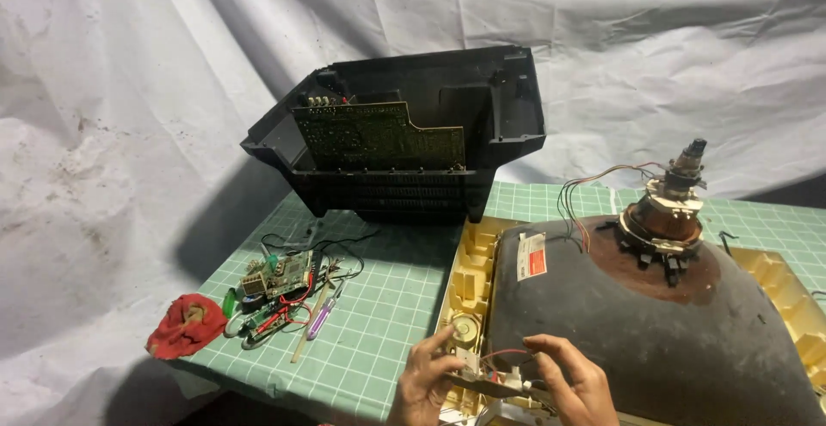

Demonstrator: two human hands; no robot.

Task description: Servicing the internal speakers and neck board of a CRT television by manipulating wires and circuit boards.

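both hands, left hand [428, 380] and right hand [572, 385], pinch a small wired circuit board [490, 380] at six o'clock, its long axis running between them, against the picture tube [654, 323] in its yellowed front frame [469, 284] on the tabletop [379, 323].

One label [531, 256] only: small upright rectangle, stuck on the upper left shoulder of the dark picture tube [671, 340], just inside the tube's left edge and beside the yellowed plastic frame [471, 280]. White upper part with fine dark print too small to read; red-orange block filling the lower right part. Slightly tilted, following the curve of the glass; edges look a little worn. Sits left of the copper-wound neck [667, 215], well apart from it. Tube face turned down toward the desk [387, 323], so no screen surface showing. No packages, no signs.
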